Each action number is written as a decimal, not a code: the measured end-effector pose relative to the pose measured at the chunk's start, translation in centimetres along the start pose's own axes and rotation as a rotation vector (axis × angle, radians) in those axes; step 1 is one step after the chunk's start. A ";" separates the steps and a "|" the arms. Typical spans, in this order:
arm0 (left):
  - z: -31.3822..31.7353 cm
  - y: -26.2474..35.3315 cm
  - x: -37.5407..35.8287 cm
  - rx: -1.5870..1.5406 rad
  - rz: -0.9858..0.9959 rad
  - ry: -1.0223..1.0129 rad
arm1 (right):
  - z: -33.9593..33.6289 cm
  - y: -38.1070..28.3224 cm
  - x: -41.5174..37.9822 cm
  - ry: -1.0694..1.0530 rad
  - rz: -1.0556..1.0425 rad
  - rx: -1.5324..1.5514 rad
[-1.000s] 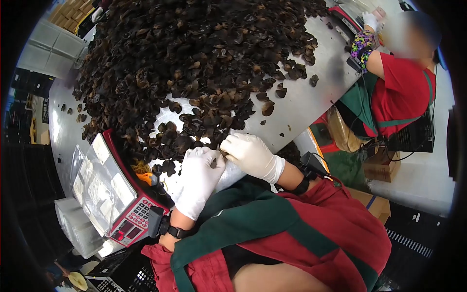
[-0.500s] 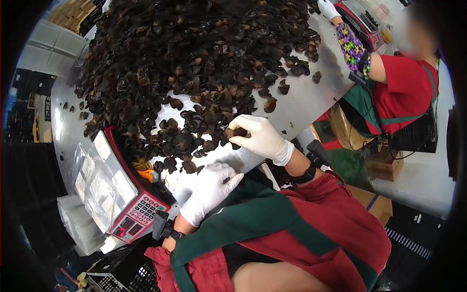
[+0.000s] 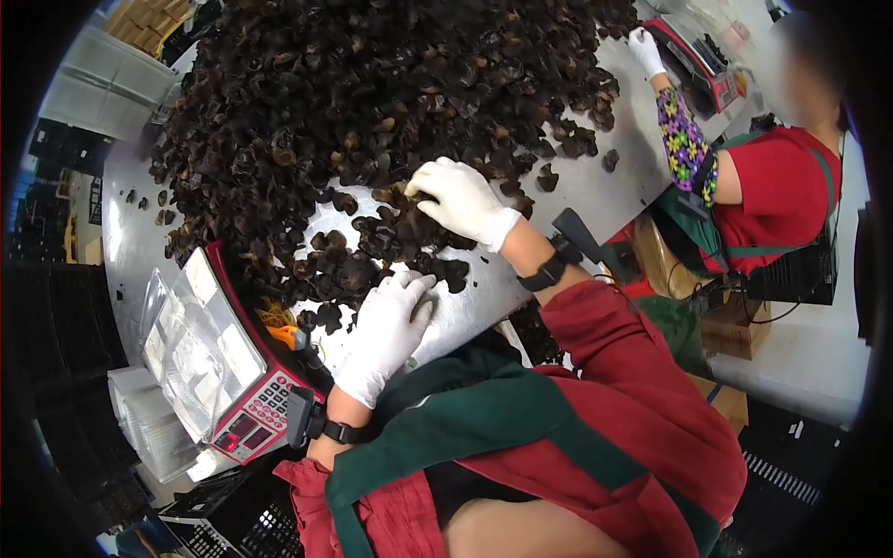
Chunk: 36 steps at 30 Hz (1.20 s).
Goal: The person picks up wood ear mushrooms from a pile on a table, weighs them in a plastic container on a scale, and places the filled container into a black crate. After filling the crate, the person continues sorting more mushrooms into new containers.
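A big heap of dark brown, dried wood ear mushrooms (image 3: pixel 372 93) covers much of the metal table (image 3: pixel 456 321). My right hand (image 3: pixel 462 203), in a white glove, is over the heap's near side. Its fingers are bent, with a gap between thumb and forefinger, and no piece shows in it. Lower down, my white-gloved left hand (image 3: pixel 383 327) rests its fingertips by the loose pieces at the near edge. Its thumb stands apart from the fingers, and nothing shows in its grasp.
On the left stands a red scale (image 3: pixel 246 423) with a clear plastic-covered top, an orange-handled tool (image 3: pixel 282 335) beside it. Stacked clear trays (image 3: pixel 153 423) are behind it. At right, a co-worker in red (image 3: pixel 781 186) has a gloved hand near another scale (image 3: pixel 693 65).
My right hand has moved up over the heap, and the mushroom piece it held no longer shows. My left hand has shifted up toward the loose pieces, its fingers straighter.
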<state>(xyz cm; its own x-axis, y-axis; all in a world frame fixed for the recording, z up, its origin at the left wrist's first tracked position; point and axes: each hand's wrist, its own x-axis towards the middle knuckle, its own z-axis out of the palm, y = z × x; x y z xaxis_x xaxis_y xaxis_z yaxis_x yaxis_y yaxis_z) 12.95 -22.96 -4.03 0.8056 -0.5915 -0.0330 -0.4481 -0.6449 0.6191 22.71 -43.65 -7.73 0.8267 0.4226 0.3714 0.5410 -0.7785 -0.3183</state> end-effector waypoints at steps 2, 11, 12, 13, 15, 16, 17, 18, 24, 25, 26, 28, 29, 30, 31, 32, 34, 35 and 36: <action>-0.1 -0.2 -0.1 -0.009 -0.004 0.026 | -0.8 0.2 0.1 0.039 0.227 0.429; -2.4 0.6 3.1 -0.290 -0.197 0.412 | -4.6 -2.4 -1.1 0.047 0.315 0.915; -2.6 0.6 3.4 -0.328 -0.234 0.420 | -4.7 -2.8 -1.2 0.043 0.312 0.919; -2.8 0.6 3.6 -0.370 -0.258 0.401 | -4.7 -3.1 -1.3 0.047 0.261 0.909; -3.2 0.6 3.5 -0.390 -0.279 0.346 | -4.4 -3.8 -1.6 0.033 0.208 0.936; -3.4 0.5 3.5 -0.412 -0.295 0.288 | -4.5 -4.2 -1.7 0.027 0.200 0.904; -3.3 0.3 3.2 -0.425 -0.303 0.273 | -4.4 -4.4 -1.9 0.030 0.168 0.869; -3.2 0.1 2.9 -0.422 -0.302 0.275 | -4.2 -4.6 -2.2 0.033 0.138 0.836; -2.1 -0.3 1.1 -0.349 -0.217 0.179 | -3.0 -6.0 -3.9 -0.012 0.100 0.819; -1.9 -0.5 1.0 -0.338 -0.226 0.174 | -2.9 -6.2 -4.0 0.002 0.097 0.806; -1.9 -0.5 0.8 -0.337 -0.228 0.175 | -2.9 -6.4 -4.1 0.016 0.096 0.792; -2.2 0.0 0.7 -0.372 -0.277 0.188 | -3.0 -6.7 -4.0 0.026 0.088 0.785; -2.3 0.3 0.7 -0.373 -0.275 0.190 | -2.9 -6.8 -4.0 0.037 0.095 0.795; -2.3 0.5 0.6 -0.370 -0.272 0.253 | -2.8 -6.9 -4.0 0.048 0.102 0.804; -2.4 0.6 0.5 -0.367 -0.267 0.316 | -2.7 -6.8 -3.8 0.049 0.102 0.802; -2.5 0.5 0.3 -0.367 -0.265 0.316 | -2.6 -6.5 -3.5 0.049 0.110 0.771; -3.0 0.2 -0.3 -0.381 -0.368 0.305 | -2.4 -6.0 -2.5 -0.006 0.201 0.792; -3.2 0.0 -0.7 -0.408 -0.363 0.251 | -2.0 -5.4 -1.9 -0.027 0.155 0.741; -3.0 -0.1 -1.3 -0.406 -0.364 0.251 | -1.6 -4.6 -1.2 -0.048 0.108 0.691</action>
<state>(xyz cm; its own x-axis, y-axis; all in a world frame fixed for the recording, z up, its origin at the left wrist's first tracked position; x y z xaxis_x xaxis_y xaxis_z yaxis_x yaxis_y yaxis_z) 13.12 -20.72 -1.72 0.9686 -0.2030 -0.1434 0.0179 -0.5185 0.8549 18.99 -41.36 -5.31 0.8788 0.3919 0.2722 0.4162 -0.3505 -0.8390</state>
